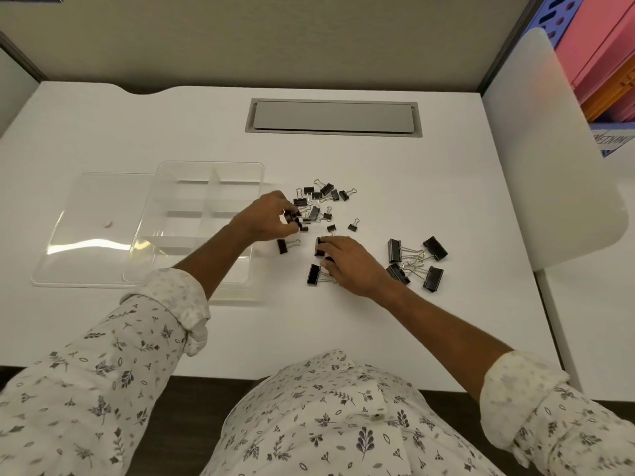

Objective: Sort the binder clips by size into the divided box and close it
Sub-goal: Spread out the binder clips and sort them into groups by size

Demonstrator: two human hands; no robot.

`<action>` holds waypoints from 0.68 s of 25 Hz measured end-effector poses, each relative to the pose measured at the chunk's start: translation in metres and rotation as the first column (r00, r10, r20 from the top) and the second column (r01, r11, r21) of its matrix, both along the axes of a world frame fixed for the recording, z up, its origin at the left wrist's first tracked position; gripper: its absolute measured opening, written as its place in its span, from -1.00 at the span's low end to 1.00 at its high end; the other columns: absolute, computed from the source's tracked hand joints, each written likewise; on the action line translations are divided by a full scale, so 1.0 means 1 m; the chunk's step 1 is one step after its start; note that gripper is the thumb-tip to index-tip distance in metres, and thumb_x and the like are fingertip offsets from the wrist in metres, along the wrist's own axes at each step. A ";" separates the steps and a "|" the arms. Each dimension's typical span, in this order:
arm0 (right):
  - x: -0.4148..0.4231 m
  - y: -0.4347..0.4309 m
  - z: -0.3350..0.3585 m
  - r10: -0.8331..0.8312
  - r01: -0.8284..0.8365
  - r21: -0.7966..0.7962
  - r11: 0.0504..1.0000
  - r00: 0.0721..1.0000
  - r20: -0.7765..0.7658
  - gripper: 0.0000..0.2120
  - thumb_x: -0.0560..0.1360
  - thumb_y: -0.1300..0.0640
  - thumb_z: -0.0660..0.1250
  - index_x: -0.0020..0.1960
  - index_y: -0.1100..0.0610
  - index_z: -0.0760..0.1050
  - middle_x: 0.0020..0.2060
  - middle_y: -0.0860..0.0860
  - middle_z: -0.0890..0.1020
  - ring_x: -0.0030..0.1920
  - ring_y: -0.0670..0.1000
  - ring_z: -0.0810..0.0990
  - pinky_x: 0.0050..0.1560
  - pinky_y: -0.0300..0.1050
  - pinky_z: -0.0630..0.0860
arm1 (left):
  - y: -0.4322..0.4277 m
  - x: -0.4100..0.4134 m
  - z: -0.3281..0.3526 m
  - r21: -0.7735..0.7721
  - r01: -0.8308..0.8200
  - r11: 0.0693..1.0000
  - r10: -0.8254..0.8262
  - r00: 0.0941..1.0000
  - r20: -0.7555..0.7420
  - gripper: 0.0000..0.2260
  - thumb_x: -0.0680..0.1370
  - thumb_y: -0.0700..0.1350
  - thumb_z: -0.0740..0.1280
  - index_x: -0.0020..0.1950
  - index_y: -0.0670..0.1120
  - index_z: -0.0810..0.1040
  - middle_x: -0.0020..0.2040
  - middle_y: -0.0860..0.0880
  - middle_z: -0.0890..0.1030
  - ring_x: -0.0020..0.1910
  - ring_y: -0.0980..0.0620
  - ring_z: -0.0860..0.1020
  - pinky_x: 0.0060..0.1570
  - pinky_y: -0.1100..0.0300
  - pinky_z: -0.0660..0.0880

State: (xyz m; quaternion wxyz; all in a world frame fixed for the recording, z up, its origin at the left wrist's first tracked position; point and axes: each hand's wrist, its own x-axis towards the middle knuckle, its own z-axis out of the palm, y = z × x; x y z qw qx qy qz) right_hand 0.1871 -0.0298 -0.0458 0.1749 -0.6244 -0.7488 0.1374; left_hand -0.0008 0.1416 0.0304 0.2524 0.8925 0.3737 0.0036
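On the white desk (103, 132) the clear divided box (192, 221) lies open and looks empty, its lid (86, 235) alongside. Large binder clips (417, 257) tangle by their wire handles, so lifting one may drag others. The left hand (266, 218) pinches small clips (293, 218); the right hand (347, 262) rests half-curled on a medium clip (320, 246).

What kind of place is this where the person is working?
Probably an office cubicle: a white desk with a grey cable-access flap, beige partition walls around it, and pink and orange folders on the right. Black binder clips lie beside a clear divided box.
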 end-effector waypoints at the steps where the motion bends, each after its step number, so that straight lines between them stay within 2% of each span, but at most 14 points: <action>1: -0.001 0.001 0.001 -0.011 0.011 0.013 1.000 1.000 -0.017 -0.65 0.63 0.07 0.26 0.36 0.19 0.50 0.37 0.13 0.53 0.38 0.16 0.48 0.42 0.09 0.39 | 0.000 -0.001 0.007 0.005 -0.006 1.000 0.005 0.999 0.041 -0.68 0.47 0.01 0.44 0.18 -0.07 0.68 0.04 -0.09 0.57 -0.01 -0.01 0.56 0.02 0.09 0.54; 4: -0.005 0.003 0.009 -0.071 0.071 -0.006 0.997 0.991 -0.114 -0.61 0.65 0.06 0.25 0.42 0.19 0.45 0.40 0.14 0.51 0.41 0.15 0.44 0.44 0.05 0.37 | -0.001 0.000 0.020 -0.039 -0.071 0.997 0.075 0.993 0.092 -0.76 0.50 0.05 0.40 0.07 -0.02 0.72 -0.01 -0.06 0.60 -0.05 0.04 0.59 -0.01 0.14 0.52; 7: -0.007 0.006 0.020 -0.235 0.211 -0.107 0.972 0.903 -0.359 -0.59 0.68 0.01 0.23 0.47 0.16 0.39 0.40 0.10 0.50 0.39 0.08 0.44 0.37 -0.03 0.42 | -0.010 0.008 0.019 -0.156 -0.203 0.967 0.227 0.960 0.161 -0.79 0.52 0.04 0.44 0.07 -0.03 0.73 0.02 -0.02 0.64 -0.03 0.06 0.64 -0.09 0.32 0.46; 8: -0.007 0.007 0.024 -0.317 0.278 -0.152 0.948 0.826 -0.466 -0.59 0.68 -0.02 0.22 0.46 0.14 0.39 0.38 0.07 0.52 0.36 0.03 0.47 0.33 -0.06 0.45 | -0.016 0.012 0.017 -0.203 -0.234 0.951 0.274 0.941 0.198 -0.76 0.50 0.04 0.47 0.09 -0.04 0.72 0.04 0.00 0.65 -0.03 0.07 0.65 -0.09 0.34 0.47; 9: -0.006 0.009 0.029 -0.403 0.340 -0.221 0.914 0.706 -0.582 -0.60 0.68 -0.04 0.23 0.44 0.12 0.41 0.34 0.05 0.55 0.32 -0.01 0.52 0.29 -0.09 0.49 | -0.022 0.017 0.015 -0.234 -0.245 0.941 0.299 0.926 0.231 -0.73 0.48 0.04 0.51 0.11 -0.05 0.71 0.06 0.00 0.66 -0.03 0.08 0.66 -0.07 0.32 0.51; 11: -0.002 0.013 0.040 -0.548 0.393 -0.415 0.820 0.331 -0.768 -0.63 0.66 -0.04 0.27 0.39 0.11 0.44 0.25 0.05 0.60 0.21 -0.02 0.62 0.21 -0.10 0.59 | -0.036 0.027 0.007 -0.269 -0.221 0.938 0.294 0.916 0.274 -0.66 0.43 0.01 0.56 0.17 -0.05 0.68 0.11 -0.01 0.64 0.01 0.09 0.66 0.02 0.25 0.59; 13: 0.011 0.013 0.047 -0.589 0.409 -0.551 0.728 -0.039 -0.807 -0.63 0.62 0.02 0.36 0.34 0.17 0.45 0.19 0.12 0.63 0.09 0.01 0.67 0.13 -0.08 0.65 | -0.050 0.038 -0.002 -0.284 -0.161 0.945 0.252 0.913 0.322 -0.60 0.41 -0.08 0.59 0.22 -0.09 0.65 0.15 -0.03 0.62 0.05 0.09 0.65 0.09 0.23 0.61; 14: 0.021 0.011 0.047 -0.586 0.426 -0.590 0.686 -0.158 -0.795 -0.63 0.60 0.06 0.40 0.32 0.20 0.46 0.16 0.15 0.64 0.03 0.02 0.69 0.11 -0.08 0.66 | -0.057 0.045 -0.007 -0.294 -0.128 0.947 0.233 0.905 0.357 -0.58 0.41 -0.14 0.59 0.24 -0.12 0.63 0.17 -0.05 0.61 0.06 0.09 0.64 0.11 0.24 0.60; 15: 0.031 0.008 0.048 -0.585 0.440 -0.615 0.654 -0.222 -0.780 -0.63 0.57 0.10 0.44 0.30 0.22 0.47 0.12 0.17 0.66 -0.01 0.03 0.70 0.09 -0.10 0.66 | -0.064 0.051 -0.011 -0.302 -0.101 0.948 0.219 0.895 0.388 -0.56 0.41 -0.19 0.58 0.26 -0.14 0.61 0.17 -0.07 0.60 0.07 0.10 0.63 0.12 0.26 0.60; 17: 0.052 -0.007 0.049 -0.612 0.429 -0.637 0.640 -0.217 -0.761 -0.65 0.52 0.22 0.49 0.26 0.24 0.51 0.03 0.16 0.68 -0.03 0.04 0.70 0.11 -0.12 0.65 | -0.078 0.065 -0.019 -0.301 -0.051 0.952 0.181 0.888 0.423 -0.54 0.42 -0.22 0.56 0.29 -0.14 0.59 0.19 -0.07 0.58 0.11 0.12 0.60 0.10 0.30 0.58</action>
